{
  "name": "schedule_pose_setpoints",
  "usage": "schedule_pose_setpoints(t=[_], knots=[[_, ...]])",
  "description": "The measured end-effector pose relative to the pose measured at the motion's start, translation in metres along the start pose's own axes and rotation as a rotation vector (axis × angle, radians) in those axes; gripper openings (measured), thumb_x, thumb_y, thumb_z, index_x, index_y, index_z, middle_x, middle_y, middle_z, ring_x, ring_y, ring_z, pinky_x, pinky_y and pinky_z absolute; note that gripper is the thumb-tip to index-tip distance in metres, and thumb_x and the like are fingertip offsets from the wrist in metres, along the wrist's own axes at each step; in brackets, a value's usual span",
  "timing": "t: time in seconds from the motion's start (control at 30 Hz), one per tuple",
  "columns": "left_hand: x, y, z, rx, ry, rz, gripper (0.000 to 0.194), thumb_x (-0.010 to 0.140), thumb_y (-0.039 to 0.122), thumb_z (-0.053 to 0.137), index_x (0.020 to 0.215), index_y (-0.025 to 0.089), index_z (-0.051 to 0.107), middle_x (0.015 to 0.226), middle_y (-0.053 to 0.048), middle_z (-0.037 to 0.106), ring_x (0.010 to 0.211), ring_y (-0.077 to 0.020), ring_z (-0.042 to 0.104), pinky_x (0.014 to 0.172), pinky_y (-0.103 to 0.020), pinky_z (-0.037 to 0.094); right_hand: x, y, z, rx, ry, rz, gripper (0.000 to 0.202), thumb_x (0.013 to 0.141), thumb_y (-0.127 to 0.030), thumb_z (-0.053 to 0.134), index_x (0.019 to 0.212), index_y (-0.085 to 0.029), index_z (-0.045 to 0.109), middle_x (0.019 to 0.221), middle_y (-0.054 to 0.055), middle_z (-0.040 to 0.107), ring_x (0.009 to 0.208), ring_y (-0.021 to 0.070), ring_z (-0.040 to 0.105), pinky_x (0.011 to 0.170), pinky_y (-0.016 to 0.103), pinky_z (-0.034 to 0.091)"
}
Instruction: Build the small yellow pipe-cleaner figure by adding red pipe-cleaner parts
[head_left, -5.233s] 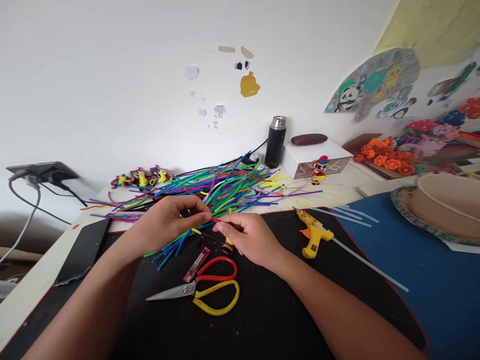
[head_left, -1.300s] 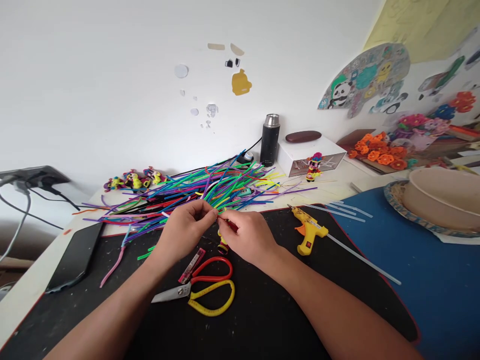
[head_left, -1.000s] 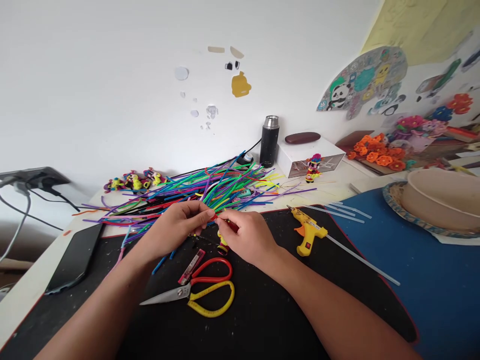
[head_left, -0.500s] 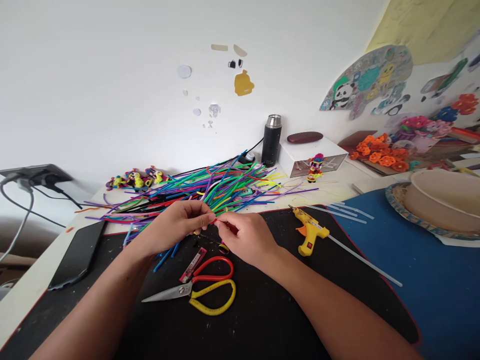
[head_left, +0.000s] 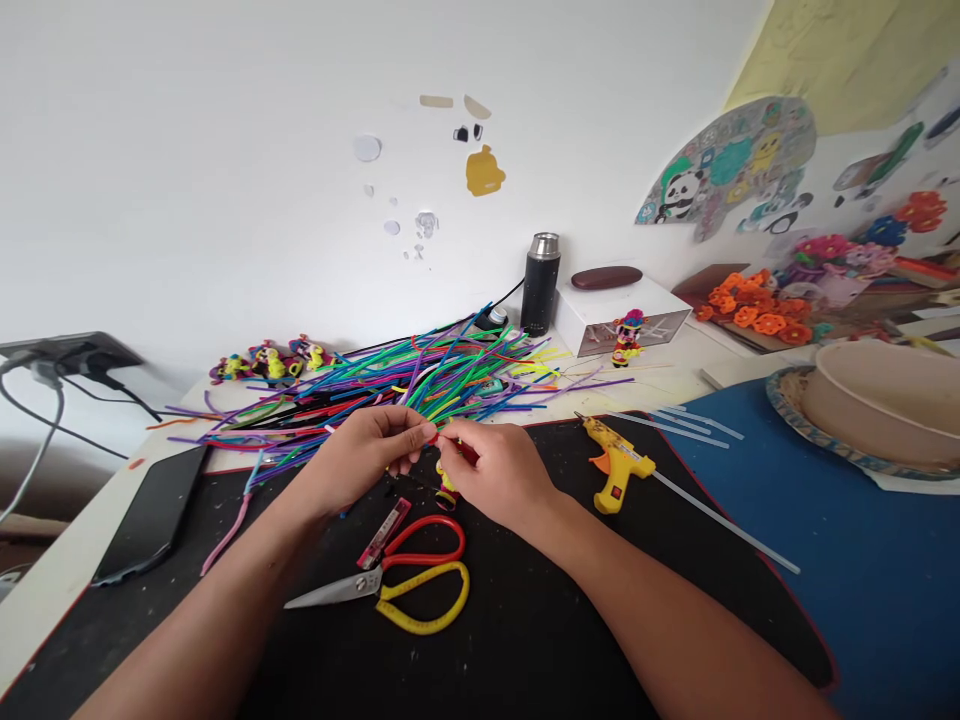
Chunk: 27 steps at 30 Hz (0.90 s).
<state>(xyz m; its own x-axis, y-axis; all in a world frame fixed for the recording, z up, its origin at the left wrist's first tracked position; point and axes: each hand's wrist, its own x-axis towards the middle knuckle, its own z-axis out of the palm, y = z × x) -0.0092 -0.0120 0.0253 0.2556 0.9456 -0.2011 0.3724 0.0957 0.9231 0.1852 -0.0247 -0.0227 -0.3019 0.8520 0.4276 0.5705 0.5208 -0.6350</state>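
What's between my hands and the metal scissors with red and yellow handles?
The head view shows a slim pink rectangular case and a yellow-and-pink fuzzy object partly hidden by the right hand.

wht tbl (head_left: 679, 365), blk mat (head_left: 525, 620) w/ scissors (head_left: 367, 583)

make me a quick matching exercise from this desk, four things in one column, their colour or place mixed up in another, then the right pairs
Things
1. scissors
2. glue gun
3. dark red case
4. small red piece

Colour or place
A. on top of the white box
B. at the fingertips of the left hand and right hand
C. yellow, with a pale stick at its back
D. one red handle, one yellow

Right pairs
1-D, 2-C, 3-A, 4-B
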Motion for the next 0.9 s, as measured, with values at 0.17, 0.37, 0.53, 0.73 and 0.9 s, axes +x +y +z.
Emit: schedule_pose_setpoints(t=[0.17, 0.37, 0.53, 0.73, 0.9], knots=[[-0.003, 0.000, -0.011, 0.073, -0.086, 0.012, 0.040, 0.077, 0.057, 0.082, 0.082, 0.018, 0.075, 0.071, -0.001, 0.066, 0.062, -0.0151, 0.056, 0.060, -0.026, 0.046, -0.001, -0.001, -0.001, 0.029, -0.025, 0.008, 0.021, 0.098, -0.025, 0.060, 0.083, -0.021, 0.074, 0.067, -0.001, 0.070, 0.055, 0.0125, 0.052, 0.057, 0.027, 0.029], [-0.003, -0.001, -0.010, 0.086, -0.075, 0.002, 0.032, 0.077, 0.050, 0.079, 0.077, 0.020, 0.069, 0.066, 0.002, 0.061, 0.060, -0.0154, 0.054, 0.058, -0.026, 0.044, -0.003, -0.002, 0.002, 0.031, -0.046, 0.003, 0.020, 0.096, -0.023, 0.061, 0.083, -0.020, 0.075, 0.067, 0.000, 0.072, 0.054, 0.0126, 0.053, 0.057, 0.027, 0.029], [0.000, -0.001, -0.002, 0.038, -0.043, -0.010, 0.026, 0.075, 0.044, 0.076, 0.074, 0.019, 0.066, 0.060, 0.004, 0.056, 0.055, -0.0141, 0.050, 0.055, -0.026, 0.038, -0.002, -0.004, 0.001, 0.049, -0.052, -0.008, 0.022, 0.096, -0.022, 0.060, 0.080, -0.020, 0.073, 0.067, 0.000, 0.071, 0.053, 0.0118, 0.052, 0.057, 0.026, 0.029], [0.001, -0.003, 0.004, -0.005, -0.004, 0.004, 0.023, 0.074, 0.042, 0.072, 0.073, 0.019, 0.066, 0.059, 0.004, 0.053, 0.055, -0.0133, 0.045, 0.055, -0.026, 0.034, -0.002, -0.005, 0.001, 0.026, -0.042, -0.006, 0.022, 0.096, -0.021, 0.060, 0.078, -0.020, 0.072, 0.067, 0.000, 0.072, 0.056, 0.0125, 0.054, 0.058, 0.027, 0.029], [-0.001, -0.001, 0.006, 0.035, 0.020, 0.032, 0.026, 0.077, 0.044, 0.070, 0.074, 0.020, 0.065, 0.059, 0.004, 0.052, 0.055, -0.0134, 0.044, 0.056, -0.026, 0.033, -0.002, -0.004, 0.001, 0.034, -0.054, 0.012, 0.020, 0.097, -0.021, 0.061, 0.079, -0.021, 0.072, 0.066, -0.001, 0.071, 0.055, 0.0126, 0.054, 0.057, 0.026, 0.029]])
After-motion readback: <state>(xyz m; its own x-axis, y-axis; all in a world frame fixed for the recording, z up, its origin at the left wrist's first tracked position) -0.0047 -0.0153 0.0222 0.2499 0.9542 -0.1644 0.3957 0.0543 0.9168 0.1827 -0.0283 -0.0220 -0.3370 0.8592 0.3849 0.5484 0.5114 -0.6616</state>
